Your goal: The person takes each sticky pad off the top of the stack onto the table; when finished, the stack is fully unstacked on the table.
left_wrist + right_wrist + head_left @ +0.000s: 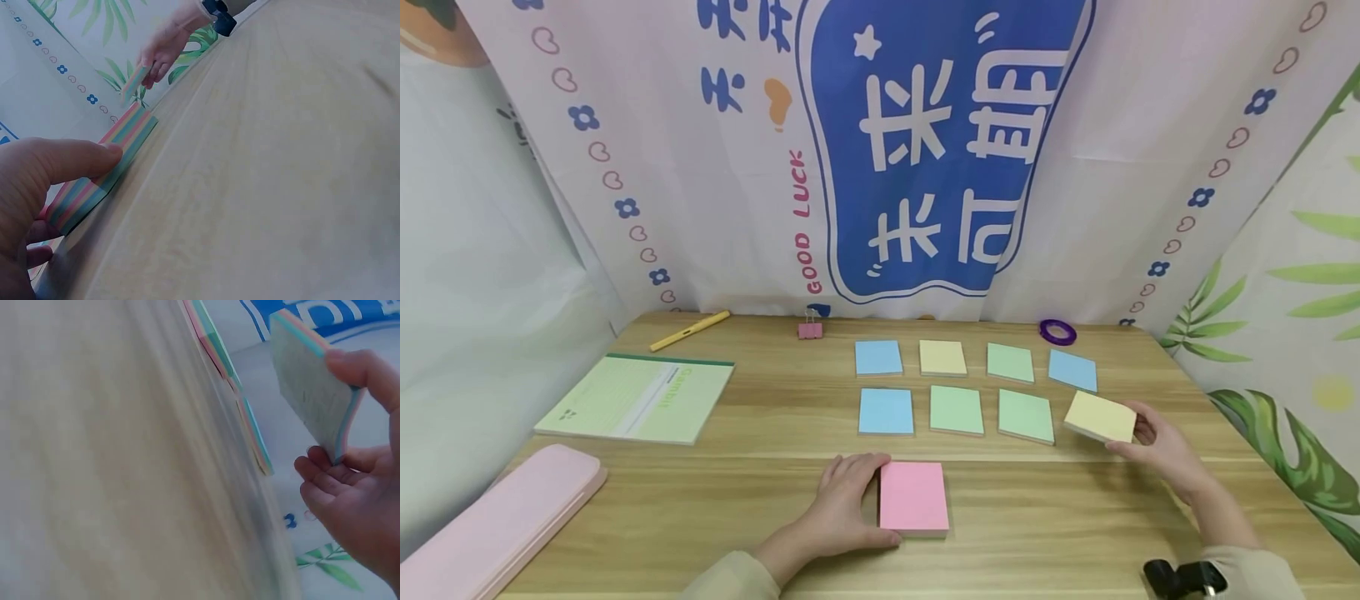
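A pink-topped sticky-note pad [914,497] lies at the near middle of the wooden table [737,500]. My left hand [868,500] grips its left edge, the thumb at the near corner. In the left wrist view the thumb [75,159] presses the pad's striped side [119,150]. My right hand [1138,437] pinches a yellow-topped pad [1101,417] at the right end of the near row, tilted up off the table. The right wrist view shows that pad [309,394] between thumb and fingers [325,478]. Several blue, green and yellow pads [957,408] lie in two rows behind.
A green notebook [636,398] and a pink case [497,525] lie at the left. A yellow pen [688,330], a pink binder clip [810,329] and a purple tape ring [1057,332] sit along the back edge, under a hanging printed banner [925,150].
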`<action>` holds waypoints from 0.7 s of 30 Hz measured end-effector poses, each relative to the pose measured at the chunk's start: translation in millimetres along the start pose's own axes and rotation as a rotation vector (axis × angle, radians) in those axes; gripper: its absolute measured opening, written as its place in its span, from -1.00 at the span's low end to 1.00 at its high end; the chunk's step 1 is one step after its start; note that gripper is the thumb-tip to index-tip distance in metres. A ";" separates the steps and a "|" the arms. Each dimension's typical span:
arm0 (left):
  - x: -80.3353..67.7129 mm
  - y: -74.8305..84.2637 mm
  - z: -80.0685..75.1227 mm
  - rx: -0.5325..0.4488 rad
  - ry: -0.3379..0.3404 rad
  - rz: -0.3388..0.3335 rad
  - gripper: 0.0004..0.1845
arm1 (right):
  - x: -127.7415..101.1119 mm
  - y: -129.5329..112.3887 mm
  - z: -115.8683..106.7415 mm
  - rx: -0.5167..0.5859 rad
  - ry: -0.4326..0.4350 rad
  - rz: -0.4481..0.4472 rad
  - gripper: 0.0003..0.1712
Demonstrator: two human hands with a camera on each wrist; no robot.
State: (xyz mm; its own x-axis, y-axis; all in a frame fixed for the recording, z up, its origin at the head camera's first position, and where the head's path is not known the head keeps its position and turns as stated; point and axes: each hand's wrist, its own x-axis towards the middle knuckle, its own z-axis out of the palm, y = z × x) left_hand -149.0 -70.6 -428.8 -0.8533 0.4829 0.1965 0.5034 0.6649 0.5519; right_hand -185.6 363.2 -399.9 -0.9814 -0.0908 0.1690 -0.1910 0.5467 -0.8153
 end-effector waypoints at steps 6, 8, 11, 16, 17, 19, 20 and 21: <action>-0.1 0.0 0.1 -0.002 0.007 0.014 -0.03 | 3.9 15.2 1.8 -0.074 -0.017 0.040 -0.23; -0.4 0.3 -0.2 0.000 0.009 0.018 -0.04 | 5.5 20.3 2.7 -0.093 -0.027 0.033 -0.21; -0.4 0.3 -0.5 -0.001 0.006 0.014 -0.04 | 7.8 24.9 3.0 -0.139 -0.043 0.054 -0.13; -0.6 0.9 -0.9 -0.004 -0.001 0.007 -0.04 | 10.2 26.5 2.3 -0.166 -0.077 0.108 0.01; -0.7 1.1 -0.9 -0.003 0.001 0.010 -0.04 | 10.6 26.8 2.1 -0.163 -0.081 0.113 0.02; -0.9 0.9 -0.6 0.000 0.010 0.022 -0.04 | 11.4 27.5 1.8 -0.162 -0.089 0.114 0.01; -1.1 1.1 -0.8 -0.001 0.015 0.026 -0.04 | 11.8 27.8 1.5 -0.164 -0.090 0.114 0.00; -1.2 1.0 -0.7 0.002 0.022 0.034 -0.04 | 12.1 28.2 1.2 -0.166 -0.092 0.113 -0.01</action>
State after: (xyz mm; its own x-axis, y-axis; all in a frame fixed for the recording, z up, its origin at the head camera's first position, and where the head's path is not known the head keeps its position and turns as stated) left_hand -147.6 -70.8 -427.9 -0.8387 0.4922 0.2328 0.5320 0.6496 0.5432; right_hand -202.8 376.5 -421.5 -0.9954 -0.0922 0.0244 -0.0813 0.6868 -0.7223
